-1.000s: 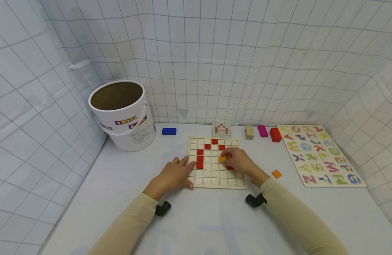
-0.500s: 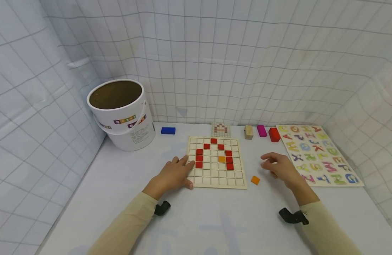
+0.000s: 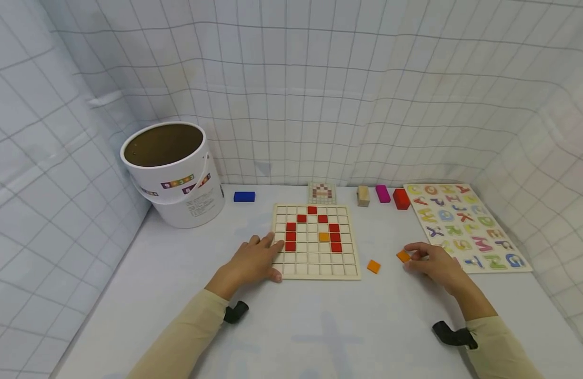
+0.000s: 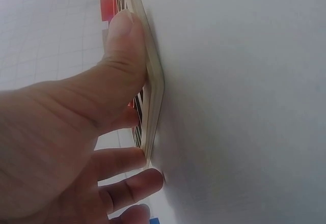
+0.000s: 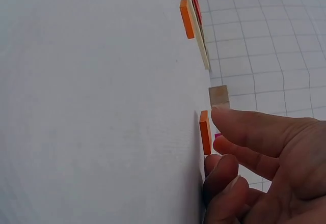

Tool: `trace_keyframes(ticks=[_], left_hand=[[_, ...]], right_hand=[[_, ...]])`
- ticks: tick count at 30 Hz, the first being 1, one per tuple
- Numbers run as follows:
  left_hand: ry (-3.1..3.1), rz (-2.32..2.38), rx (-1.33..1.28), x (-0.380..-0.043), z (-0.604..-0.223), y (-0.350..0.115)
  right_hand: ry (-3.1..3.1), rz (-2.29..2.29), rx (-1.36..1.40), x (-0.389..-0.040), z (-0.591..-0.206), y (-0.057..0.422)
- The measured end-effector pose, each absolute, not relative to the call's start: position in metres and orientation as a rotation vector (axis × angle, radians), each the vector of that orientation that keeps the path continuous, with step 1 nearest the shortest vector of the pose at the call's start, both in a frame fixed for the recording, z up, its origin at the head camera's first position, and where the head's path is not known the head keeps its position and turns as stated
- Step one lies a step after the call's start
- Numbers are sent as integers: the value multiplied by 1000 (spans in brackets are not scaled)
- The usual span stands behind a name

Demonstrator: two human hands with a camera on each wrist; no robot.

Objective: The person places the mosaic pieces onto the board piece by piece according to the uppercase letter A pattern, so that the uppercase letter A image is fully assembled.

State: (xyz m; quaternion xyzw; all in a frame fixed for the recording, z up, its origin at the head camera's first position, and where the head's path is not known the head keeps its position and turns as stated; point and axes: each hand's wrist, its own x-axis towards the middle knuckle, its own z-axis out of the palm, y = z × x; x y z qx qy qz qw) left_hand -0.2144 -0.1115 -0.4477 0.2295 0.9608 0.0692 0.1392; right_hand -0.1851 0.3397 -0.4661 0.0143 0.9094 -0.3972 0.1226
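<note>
A wooden grid board [image 3: 320, 270] lies flat on the table, bearing red squares in an arch and one orange tile [image 3: 324, 237]. My left hand [image 3: 253, 262] rests at its left side, fingers extended onto the edge; the left wrist view shows the thumb [image 4: 125, 33] against the board. To the right, my right hand [image 3: 432, 263] is at a loose orange tile [image 3: 403, 256]. Its thumb and forefinger are apart around that tile, which lies flat in the right wrist view. Another orange tile [image 3: 374, 266] lies between board and right hand.
A small pattern card [image 3: 322, 193] sits behind the board. Along the back are blue [image 3: 244, 197], plain wooden [image 3: 363, 196], magenta [image 3: 383, 193] and red [image 3: 401, 199] blocks. A white bucket [image 3: 189, 202] stands back left, an alphabet board [image 3: 497, 263] at right.
My right hand has let go of the orange tile on the board and moved right to a loose orange tile. My left hand has stayed on the board's left edge.
</note>
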Motion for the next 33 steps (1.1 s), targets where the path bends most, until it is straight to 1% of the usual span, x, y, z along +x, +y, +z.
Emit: trace_keyframes(ticks=[17, 27, 33], left_hand=[[2786, 210, 658, -216, -450, -109], [2781, 205, 645, -215, -448, -110], [2779, 204, 644, -214, -447, -110]], right_hand=[[2718, -1081, 41, -193, -470, 334], [2698, -1146, -5, -195, -470, 334], [2614, -1272, -32, -203, -471, 336]])
